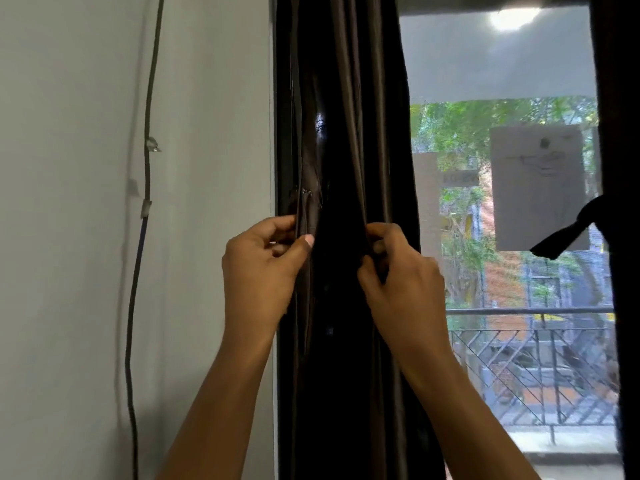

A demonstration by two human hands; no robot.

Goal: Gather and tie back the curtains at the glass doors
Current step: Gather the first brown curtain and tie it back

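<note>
A dark brown curtain (346, 133) hangs gathered in folds at the left side of the glass door (502, 220). My left hand (259, 261) pinches the curtain's left edge between thumb and fingers. My right hand (398, 268) grips folds on its right side, fingers curled into the cloth. At the far right edge a second dark curtain (620, 289) hangs bunched, with a knotted dark tie (568, 230) sticking out from it.
A grey wall (69, 202) fills the left, with a thin cable (147, 168) taped down along it. Through the glass I see a balcony railing (536, 358), trees and a brick building.
</note>
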